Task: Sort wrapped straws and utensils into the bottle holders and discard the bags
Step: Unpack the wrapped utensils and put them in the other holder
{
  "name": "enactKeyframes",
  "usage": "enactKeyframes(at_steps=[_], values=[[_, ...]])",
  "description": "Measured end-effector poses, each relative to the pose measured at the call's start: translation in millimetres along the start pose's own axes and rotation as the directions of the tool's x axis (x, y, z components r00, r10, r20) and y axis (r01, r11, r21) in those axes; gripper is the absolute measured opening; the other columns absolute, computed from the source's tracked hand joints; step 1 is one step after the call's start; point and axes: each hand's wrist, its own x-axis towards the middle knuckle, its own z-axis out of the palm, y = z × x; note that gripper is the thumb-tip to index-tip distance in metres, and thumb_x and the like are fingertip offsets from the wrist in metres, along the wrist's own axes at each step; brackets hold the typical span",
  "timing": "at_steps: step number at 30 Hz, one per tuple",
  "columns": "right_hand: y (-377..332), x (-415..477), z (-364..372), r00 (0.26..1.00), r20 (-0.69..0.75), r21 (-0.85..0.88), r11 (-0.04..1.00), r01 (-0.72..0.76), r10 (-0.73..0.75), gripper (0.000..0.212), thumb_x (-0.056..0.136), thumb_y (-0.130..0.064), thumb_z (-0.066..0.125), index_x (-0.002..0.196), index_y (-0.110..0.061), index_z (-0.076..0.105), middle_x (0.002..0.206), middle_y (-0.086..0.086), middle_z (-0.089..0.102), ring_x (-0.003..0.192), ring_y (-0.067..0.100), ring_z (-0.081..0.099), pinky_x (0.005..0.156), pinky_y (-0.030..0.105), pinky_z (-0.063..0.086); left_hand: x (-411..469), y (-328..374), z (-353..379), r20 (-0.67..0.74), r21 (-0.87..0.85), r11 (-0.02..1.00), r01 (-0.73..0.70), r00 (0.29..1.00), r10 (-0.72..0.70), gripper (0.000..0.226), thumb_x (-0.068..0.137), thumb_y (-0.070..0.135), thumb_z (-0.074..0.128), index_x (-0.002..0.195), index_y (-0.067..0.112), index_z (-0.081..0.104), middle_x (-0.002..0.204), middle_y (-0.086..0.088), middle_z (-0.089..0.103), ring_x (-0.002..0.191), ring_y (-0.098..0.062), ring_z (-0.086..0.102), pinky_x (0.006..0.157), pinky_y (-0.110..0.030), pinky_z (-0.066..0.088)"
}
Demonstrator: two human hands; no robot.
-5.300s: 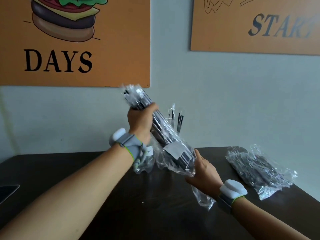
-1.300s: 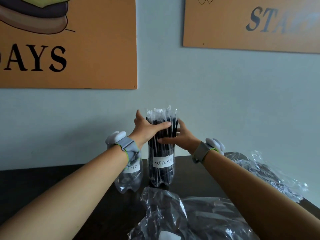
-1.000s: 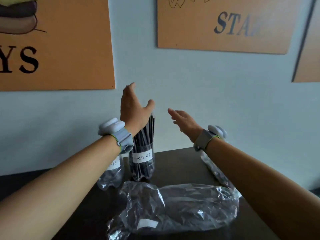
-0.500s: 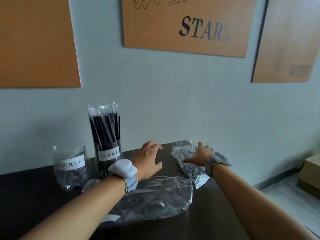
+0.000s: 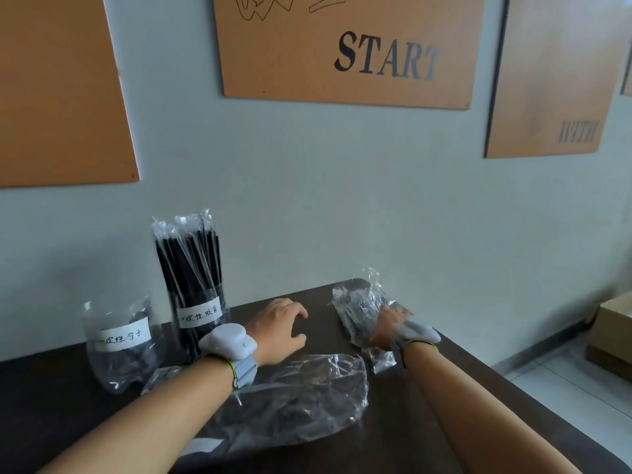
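Observation:
Wrapped black straws (image 5: 189, 254) stand upright in a cut clear bottle holder (image 5: 201, 323) with a white label. To its left stands a second labelled bottle holder (image 5: 119, 340) that looks empty. An empty clear bag (image 5: 301, 398) lies flat on the dark table in front of me. At the table's far right lies a clear bag of black utensils (image 5: 359, 309). My right hand (image 5: 390, 325) rests on that bag, fingers closing around it. My left hand (image 5: 278, 330) hovers over the table between the straws and the utensil bag, fingers spread, holding nothing.
The dark table (image 5: 427, 422) ends at a rounded right edge; tiled floor and a cardboard box (image 5: 612, 330) lie beyond it. A grey wall with orange boards stands directly behind the holders.
Both hands let go of the straws in the holder and moved right. My right hand came down onto the utensil bag. The view swung right.

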Motion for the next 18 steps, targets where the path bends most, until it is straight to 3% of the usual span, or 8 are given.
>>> enactKeyframes(at_steps=[2, 5, 8, 11, 14, 16, 18], values=[[0, -3, -4, 1.000, 0.011, 0.043, 0.999, -0.002, 0.001, 0.041, 0.089, -0.040, 0.047, 0.126, -0.022, 0.052, 0.129, 0.005, 0.059, 0.117, 0.028, 0.056, 0.097, 0.042, 0.044, 0, 1, -1, 0.004, -0.009, 1.000, 0.008, 1.000, -0.008, 0.041, 0.089, 0.031, 0.053, 0.127, 0.018, 0.050, 0.134, 0.000, 0.052, 0.129, -0.016, 0.042, 0.106, -0.028, 0.035], [-1, -5, -7, 0.998, 0.058, 0.045, 0.999, 0.011, -0.013, 0.035, 0.087, -0.028, 0.049, 0.118, -0.013, 0.056, 0.113, 0.008, 0.066, 0.103, 0.029, 0.063, 0.094, 0.042, 0.051, 0, 3, -4, 0.004, -0.034, 0.999, 0.015, 1.000, -0.015, 0.040, 0.089, 0.030, 0.054, 0.126, 0.018, 0.051, 0.129, 0.000, 0.056, 0.123, -0.016, 0.046, 0.100, -0.026, 0.037], [-4, -6, -14, 0.999, -0.003, 0.109, 0.993, 0.052, -0.052, 0.013, 0.085, -0.015, 0.045, 0.091, -0.013, 0.056, 0.106, 0.011, 0.068, 0.096, 0.033, 0.066, 0.088, 0.046, 0.054, 1, 4, -11, -0.014, -0.073, 0.997, 0.029, 0.999, -0.030, 0.039, 0.088, 0.029, 0.055, 0.125, 0.017, 0.052, 0.127, 0.000, 0.057, 0.121, -0.016, 0.048, 0.099, -0.026, 0.038], [-14, -13, -30, 0.992, -0.075, 0.189, 0.976, 0.112, -0.099, 0.025, 0.088, -0.009, 0.044, 0.107, -0.008, 0.060, 0.115, 0.016, 0.064, 0.106, 0.036, 0.061, 0.090, 0.038, 0.050, 0, 4, -20, -0.034, -0.127, 0.991, 0.048, 0.998, -0.052, 0.038, 0.088, 0.028, 0.057, 0.123, 0.015, 0.053, 0.125, -0.002, 0.059, 0.117, -0.018, 0.052, 0.097, -0.027, 0.040], [-27, -25, -48, 0.970, -0.180, 0.351, 0.910, 0.220, -0.165, 0.019, 0.089, -0.007, 0.045, 0.101, -0.005, 0.059, 0.112, 0.019, 0.063, 0.097, 0.032, 0.059, 0.075, 0.031, 0.042, 0, 5, -28, -0.058, -0.258, 0.961, 0.096, 0.992, -0.115, 0.040, 0.087, 0.028, 0.060, 0.123, 0.013, 0.054, 0.124, -0.004, 0.060, 0.116, -0.019, 0.055, 0.097, -0.027, 0.040], [-40, -39, -61, 0.938, -0.277, 0.439, 0.840, 0.318, -0.211, 0.013, 0.088, -0.005, 0.045, 0.095, -0.005, 0.057, 0.107, 0.018, 0.064, 0.087, 0.028, 0.055, 0.070, 0.027, 0.037, 0, 7, -36, -0.057, -0.433, 0.881, 0.188, 0.970, -0.235, 0.051, 0.086, 0.032, 0.064, 0.129, 0.009, 0.049, 0.130, -0.007, 0.057, 0.121, -0.021, 0.053, 0.101, -0.028, 0.040], [-54, -55, -75, 0.893, -0.357, 0.474, 0.771, 0.425, -0.273, 0.007, 0.088, -0.003, 0.048, 0.088, -0.008, 0.053, 0.097, 0.016, 0.061, 0.083, 0.024, 0.050, 0.070, 0.026, 0.035, -1, 9, -48, 0.089, -0.673, 0.664, 0.326, 0.927, -0.365, 0.074, 0.083, 0.042, 0.066, 0.140, 0.004, 0.037, 0.142, -0.012, 0.044, 0.127, -0.026, 0.047, 0.104, -0.034, 0.043]])
